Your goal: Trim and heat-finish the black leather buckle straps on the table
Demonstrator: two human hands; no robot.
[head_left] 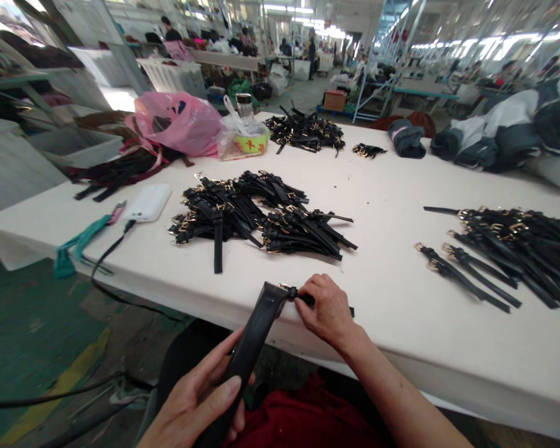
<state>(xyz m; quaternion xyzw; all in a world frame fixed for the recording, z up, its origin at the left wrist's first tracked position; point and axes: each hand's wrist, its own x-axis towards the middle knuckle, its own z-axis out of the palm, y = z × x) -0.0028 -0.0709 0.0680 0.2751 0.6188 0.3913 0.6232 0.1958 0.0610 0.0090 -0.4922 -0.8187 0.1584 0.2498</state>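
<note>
White table point(382, 205), cluttered workshop point(303, 93), left hand point(210, 392) around broad strap point(259, 326), right hand point(325, 308) in pinch on buckled strap point(292, 292).

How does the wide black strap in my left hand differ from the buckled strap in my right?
Width: the wide black strap is much broader than the buckled strap.
Fittings: the buckled strap has a metal buckle; none shows on the wide black strap.
Pose: the wide black strap slants up from your lap, while the buckled strap runs sideways under your fingers.
Both are black and held in your hands.
</note>
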